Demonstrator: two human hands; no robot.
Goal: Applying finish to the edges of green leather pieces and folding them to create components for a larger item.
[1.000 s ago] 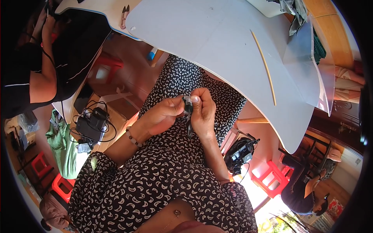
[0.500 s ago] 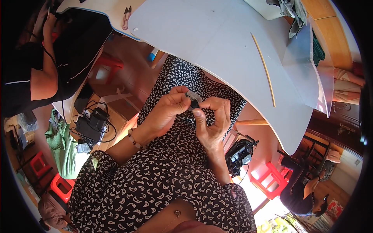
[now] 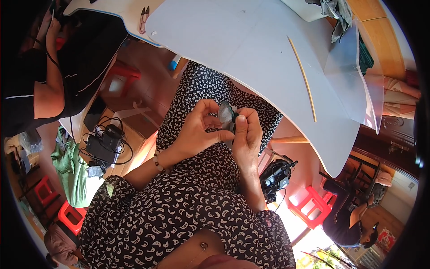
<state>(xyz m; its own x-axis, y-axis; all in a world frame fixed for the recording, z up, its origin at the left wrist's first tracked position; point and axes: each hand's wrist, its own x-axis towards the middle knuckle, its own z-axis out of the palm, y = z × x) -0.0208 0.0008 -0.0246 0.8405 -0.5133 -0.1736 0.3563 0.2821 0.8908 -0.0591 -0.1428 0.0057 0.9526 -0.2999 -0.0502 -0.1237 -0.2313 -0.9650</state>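
A small piece of grey and black cloth-like material [image 3: 225, 114] is held up over my lap; its exact kind is not clear. My right hand [image 3: 246, 132] pinches its dark side between thumb and index finger. Around the other side curls my left hand [image 3: 199, 127], with its index fingertip at the grey part's edge and its thumb low against it. The left thumb and index finger stand well apart, with the piece between them. Part of the material is hidden behind the fingers.
Ahead lies a pale table [image 3: 251, 49] with a thin wooden stick [image 3: 302, 78] and thread snips [image 3: 144, 20]. Black adapters and cables [image 3: 106, 143] sit on a carton at left. Another person [image 3: 45, 85] works at far left. A red stool [image 3: 311, 208] stands at lower right.
My left thumb and index finger have spread from a close pinch. The piece has turned, so more of its grey side shows. My right hand has shifted slightly toward the left.
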